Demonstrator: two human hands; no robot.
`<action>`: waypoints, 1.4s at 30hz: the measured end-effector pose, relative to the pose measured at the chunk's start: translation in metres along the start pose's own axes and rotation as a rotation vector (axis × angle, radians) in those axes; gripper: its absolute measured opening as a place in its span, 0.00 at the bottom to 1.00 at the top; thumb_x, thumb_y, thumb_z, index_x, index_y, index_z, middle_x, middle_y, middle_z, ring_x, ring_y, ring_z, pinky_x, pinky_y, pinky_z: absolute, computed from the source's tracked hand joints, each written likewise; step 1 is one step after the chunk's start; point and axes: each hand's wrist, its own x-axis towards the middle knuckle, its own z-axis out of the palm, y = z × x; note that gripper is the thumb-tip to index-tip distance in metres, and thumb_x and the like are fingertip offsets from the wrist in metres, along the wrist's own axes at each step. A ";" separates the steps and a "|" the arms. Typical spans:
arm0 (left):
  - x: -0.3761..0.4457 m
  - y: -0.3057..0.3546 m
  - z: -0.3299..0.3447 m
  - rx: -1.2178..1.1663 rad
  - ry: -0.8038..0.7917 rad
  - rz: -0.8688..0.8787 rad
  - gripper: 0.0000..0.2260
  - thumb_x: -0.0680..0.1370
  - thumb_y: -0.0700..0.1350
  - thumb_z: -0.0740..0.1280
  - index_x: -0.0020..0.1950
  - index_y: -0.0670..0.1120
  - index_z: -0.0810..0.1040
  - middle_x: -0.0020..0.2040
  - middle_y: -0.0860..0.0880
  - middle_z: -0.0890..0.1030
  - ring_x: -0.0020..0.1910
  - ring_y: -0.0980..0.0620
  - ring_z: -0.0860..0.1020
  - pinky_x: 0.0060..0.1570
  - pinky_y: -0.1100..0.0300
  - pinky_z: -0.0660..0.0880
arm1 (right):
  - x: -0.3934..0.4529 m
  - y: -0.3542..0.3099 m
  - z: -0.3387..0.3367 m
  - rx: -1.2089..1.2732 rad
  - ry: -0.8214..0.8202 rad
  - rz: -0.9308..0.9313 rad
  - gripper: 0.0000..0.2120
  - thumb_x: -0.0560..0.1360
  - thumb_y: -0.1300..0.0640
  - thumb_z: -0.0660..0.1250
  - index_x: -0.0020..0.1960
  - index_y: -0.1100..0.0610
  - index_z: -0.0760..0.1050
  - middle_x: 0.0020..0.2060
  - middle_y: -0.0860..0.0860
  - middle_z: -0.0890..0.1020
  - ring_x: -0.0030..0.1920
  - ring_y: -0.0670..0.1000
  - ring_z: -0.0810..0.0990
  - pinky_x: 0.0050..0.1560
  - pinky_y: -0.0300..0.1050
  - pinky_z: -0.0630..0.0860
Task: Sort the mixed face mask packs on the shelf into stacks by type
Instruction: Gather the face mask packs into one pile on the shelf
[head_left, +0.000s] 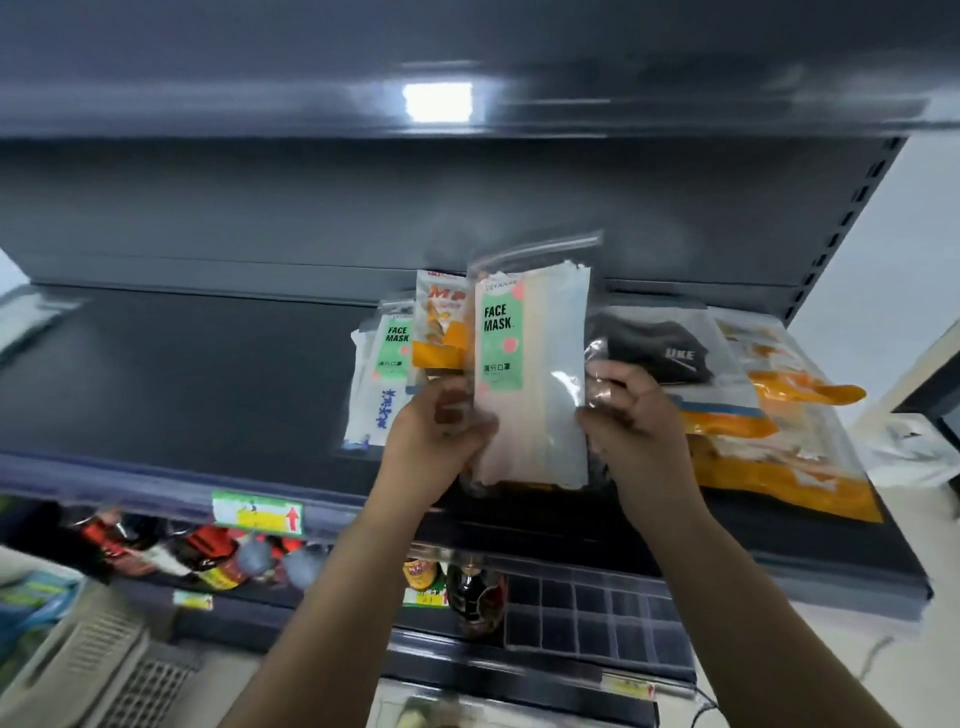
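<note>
A clear pack with a green FACE MASK label (530, 374) is held upright above the dark shelf (182, 384). My left hand (441, 426) grips its lower left edge together with an orange pack (440, 325) behind it. My right hand (631, 410) pinches the lower right edge. Behind on the left lie another green-label pack (392, 345) and a white pack with blue writing (371, 410). To the right lie a black mask pack (660, 351) and orange packs (789, 447).
The shelf's left half is bare dark surface, with a pale pack (31, 317) at the far left edge. A yellow and green price tag (257, 512) sits on the shelf's front rail. Bottles (208, 556) stand on the shelf below. A grey basket (88, 670) is at bottom left.
</note>
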 end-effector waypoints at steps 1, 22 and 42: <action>-0.002 0.001 -0.003 -0.045 0.017 -0.021 0.15 0.71 0.39 0.73 0.56 0.47 0.75 0.49 0.46 0.81 0.50 0.48 0.80 0.50 0.53 0.78 | -0.002 -0.001 0.001 0.049 -0.028 0.001 0.18 0.72 0.68 0.66 0.51 0.45 0.75 0.47 0.47 0.83 0.51 0.47 0.81 0.54 0.53 0.79; -0.047 -0.048 -0.223 -0.330 0.397 0.005 0.12 0.73 0.33 0.69 0.52 0.47 0.76 0.35 0.52 0.78 0.27 0.60 0.75 0.23 0.68 0.71 | -0.023 -0.051 0.214 0.021 -0.578 -0.002 0.17 0.75 0.63 0.66 0.59 0.49 0.66 0.45 0.44 0.79 0.46 0.46 0.81 0.34 0.41 0.79; -0.040 -0.147 -0.496 -0.227 0.537 -0.132 0.12 0.73 0.36 0.70 0.55 0.43 0.76 0.40 0.44 0.76 0.32 0.53 0.77 0.25 0.63 0.73 | -0.071 -0.081 0.504 -0.084 -0.707 -0.052 0.28 0.69 0.66 0.71 0.63 0.50 0.65 0.38 0.47 0.81 0.42 0.45 0.79 0.47 0.51 0.80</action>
